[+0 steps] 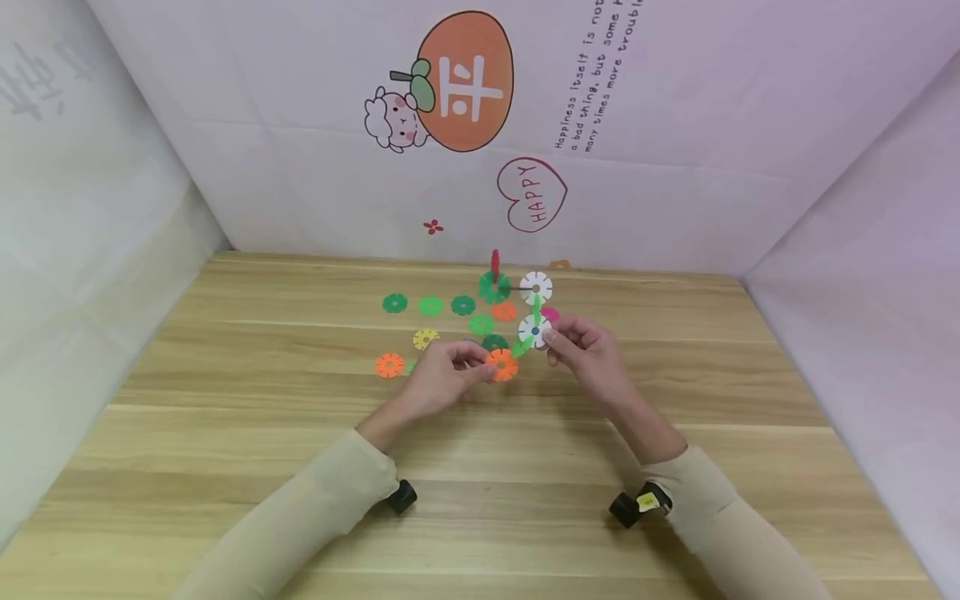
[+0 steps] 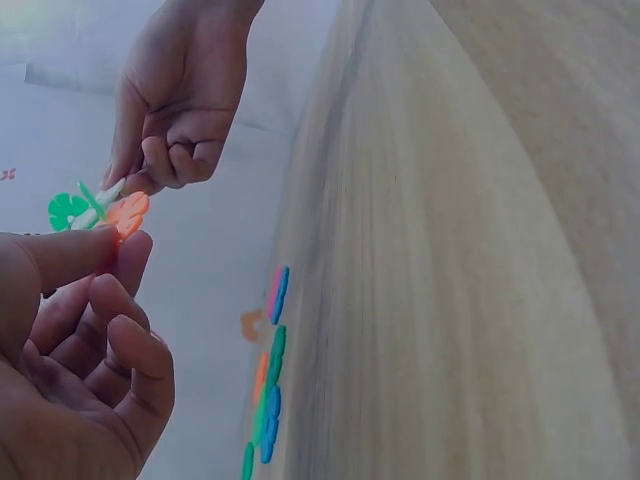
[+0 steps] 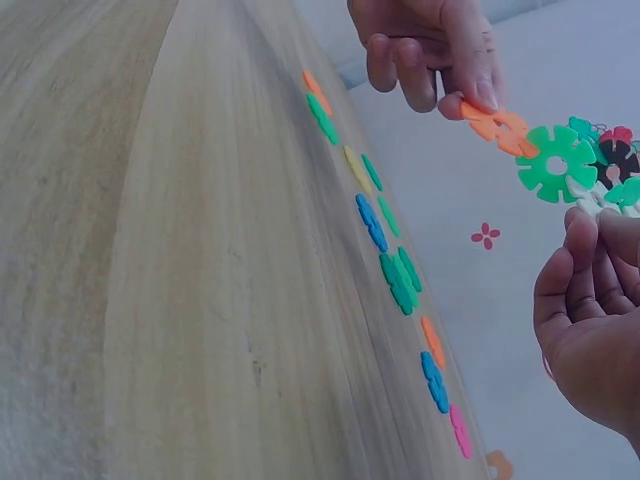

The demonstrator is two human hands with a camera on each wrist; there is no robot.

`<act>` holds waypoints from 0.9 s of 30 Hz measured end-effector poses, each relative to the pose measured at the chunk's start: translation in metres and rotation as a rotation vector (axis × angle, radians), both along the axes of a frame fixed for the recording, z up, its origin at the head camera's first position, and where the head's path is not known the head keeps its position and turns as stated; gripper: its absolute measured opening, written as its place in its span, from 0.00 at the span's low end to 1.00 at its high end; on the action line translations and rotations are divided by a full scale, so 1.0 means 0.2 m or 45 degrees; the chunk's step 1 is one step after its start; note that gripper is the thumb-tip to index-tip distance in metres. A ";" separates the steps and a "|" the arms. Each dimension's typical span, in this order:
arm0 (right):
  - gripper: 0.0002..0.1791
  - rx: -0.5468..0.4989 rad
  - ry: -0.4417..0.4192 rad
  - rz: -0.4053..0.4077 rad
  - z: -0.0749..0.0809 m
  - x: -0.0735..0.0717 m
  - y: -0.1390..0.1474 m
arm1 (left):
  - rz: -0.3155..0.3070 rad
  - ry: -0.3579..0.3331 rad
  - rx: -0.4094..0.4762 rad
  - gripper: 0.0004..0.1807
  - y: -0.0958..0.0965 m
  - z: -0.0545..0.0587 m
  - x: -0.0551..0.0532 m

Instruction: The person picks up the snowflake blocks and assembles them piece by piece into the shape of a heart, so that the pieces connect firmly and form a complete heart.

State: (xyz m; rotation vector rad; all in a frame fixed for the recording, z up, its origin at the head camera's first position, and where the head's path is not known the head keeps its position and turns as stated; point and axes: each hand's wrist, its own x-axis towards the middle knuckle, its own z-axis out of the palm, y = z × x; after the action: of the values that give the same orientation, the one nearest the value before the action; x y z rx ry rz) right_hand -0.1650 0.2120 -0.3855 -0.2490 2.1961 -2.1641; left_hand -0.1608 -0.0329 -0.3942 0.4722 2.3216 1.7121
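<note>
A person's left hand (image 1: 442, 379) pinches an orange snowflake disc (image 1: 502, 364) by its rim between thumb and fingertips, above a light wooden table (image 1: 225, 467). The right hand (image 1: 585, 350) pinches a small chain of joined discs (image 1: 534, 321), white and green, fingers curled round the white one at its lower end. The orange disc sits at the end of that chain, meeting a light-green piece edge-on; whether it is fully slotted in cannot be told. Loose discs (image 1: 430, 306) in green, yellow and orange lie flat on the table beyond the hands, and a green disc with a red one standing upright in it (image 1: 494, 279) rests near the back wall. The pieces look to be thin, light, stiff plastic, smooth enough to slip; they are probably best held by the flat faces near the centre, leaving the notched rim free, with the chain supported close to the joint, since it likely flexes or pops apart under twisting.
</note>
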 end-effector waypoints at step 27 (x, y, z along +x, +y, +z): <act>0.07 0.134 0.133 0.097 0.03 0.01 0.02 | 0.005 -0.023 0.087 0.04 0.04 -0.02 0.00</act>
State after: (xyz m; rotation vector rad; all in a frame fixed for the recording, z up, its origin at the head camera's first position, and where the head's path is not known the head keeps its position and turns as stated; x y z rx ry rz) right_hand -0.1621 0.2151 -0.3789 -0.4419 2.3058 -2.0327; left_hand -0.1609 -0.0256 -0.3980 0.4633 2.2590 1.7950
